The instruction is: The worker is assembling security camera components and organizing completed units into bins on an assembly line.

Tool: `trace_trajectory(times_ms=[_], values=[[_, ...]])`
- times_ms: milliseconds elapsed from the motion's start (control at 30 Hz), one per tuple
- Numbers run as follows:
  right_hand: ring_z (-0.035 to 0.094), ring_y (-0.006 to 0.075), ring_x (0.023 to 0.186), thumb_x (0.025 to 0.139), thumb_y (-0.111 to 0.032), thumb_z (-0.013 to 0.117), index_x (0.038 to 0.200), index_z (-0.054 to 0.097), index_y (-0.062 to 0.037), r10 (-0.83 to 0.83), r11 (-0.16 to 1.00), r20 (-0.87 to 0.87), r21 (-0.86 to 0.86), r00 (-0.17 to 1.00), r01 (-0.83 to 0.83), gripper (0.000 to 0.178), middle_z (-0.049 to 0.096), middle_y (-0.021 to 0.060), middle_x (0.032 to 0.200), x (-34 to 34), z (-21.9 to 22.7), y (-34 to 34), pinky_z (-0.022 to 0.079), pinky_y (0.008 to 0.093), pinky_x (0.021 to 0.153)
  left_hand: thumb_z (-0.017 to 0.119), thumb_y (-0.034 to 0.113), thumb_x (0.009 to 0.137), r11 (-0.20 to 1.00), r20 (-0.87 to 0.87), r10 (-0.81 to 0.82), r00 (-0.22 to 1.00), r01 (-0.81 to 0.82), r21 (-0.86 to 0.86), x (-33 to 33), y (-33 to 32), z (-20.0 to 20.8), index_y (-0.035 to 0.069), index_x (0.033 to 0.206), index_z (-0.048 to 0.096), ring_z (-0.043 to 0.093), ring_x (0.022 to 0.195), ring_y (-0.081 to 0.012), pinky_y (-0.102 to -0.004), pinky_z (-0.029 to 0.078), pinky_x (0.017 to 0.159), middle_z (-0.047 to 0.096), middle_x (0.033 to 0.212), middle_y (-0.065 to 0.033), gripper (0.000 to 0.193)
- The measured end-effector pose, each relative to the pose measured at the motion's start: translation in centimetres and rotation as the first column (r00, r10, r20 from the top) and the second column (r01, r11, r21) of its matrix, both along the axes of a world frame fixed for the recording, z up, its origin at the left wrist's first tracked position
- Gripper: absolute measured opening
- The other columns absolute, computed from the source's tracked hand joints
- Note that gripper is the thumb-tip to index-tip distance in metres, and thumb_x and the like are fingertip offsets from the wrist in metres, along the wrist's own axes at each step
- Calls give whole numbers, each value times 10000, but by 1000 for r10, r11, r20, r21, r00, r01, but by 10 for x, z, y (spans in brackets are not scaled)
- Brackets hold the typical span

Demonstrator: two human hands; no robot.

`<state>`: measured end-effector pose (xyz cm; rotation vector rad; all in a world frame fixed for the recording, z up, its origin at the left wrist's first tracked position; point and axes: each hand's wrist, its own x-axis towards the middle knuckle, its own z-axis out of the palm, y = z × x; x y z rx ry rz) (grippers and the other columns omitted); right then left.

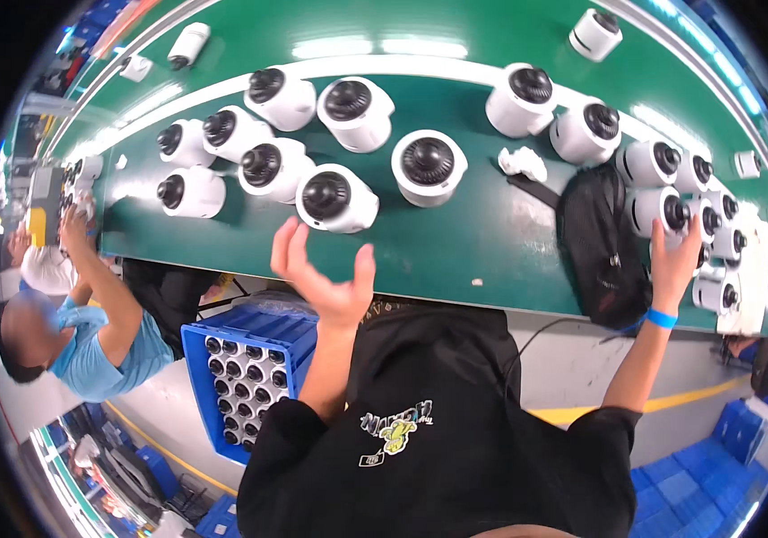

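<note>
My left hand (323,273) is raised over the near edge of the green table (455,251), palm up, fingers spread, holding nothing. Nearest to it is a white dome camera (334,199) with a black lens, one of several scattered across the table. My right hand (676,265), with a blue band on its wrist, reaches into a tight cluster of white dome cameras (662,212) at the right end. Its fingers are extended and touch one of them without closing around it.
A black mesh bag (601,244) lies left of my right hand, with a crumpled white cloth (523,162) behind it. A blue crate (249,377) of several small cameras stands below the table edge. A co-worker in a light blue shirt (97,354) works at the left.
</note>
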<state>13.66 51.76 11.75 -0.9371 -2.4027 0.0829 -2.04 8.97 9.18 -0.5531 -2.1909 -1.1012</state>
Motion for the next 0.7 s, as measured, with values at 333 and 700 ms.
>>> trace_trajectory(times_ms=[333,700], values=[[603,274,731,719,92,621,815,619,-5,589,776,-329,-24,738,-630,136,614,133,785,38,-4,-143,496,346,654,798,389,710,996,-66,64,996,-68,-55,-31,15,-35,-23,1390,273,319,1248,-425,-506,259,1034,331,1381,-248,953],[570,216,497,841,-12,616,870,643,1,230,610,-522,-581,822,-539,42,590,110,622,-23,-63,-170,445,328,503,279,345,958,908,-161,44,986,-106,-405,39,-15,-114,40,1166,579,444,1221,-361,-489,157,1091,535,1284,-165,476]])
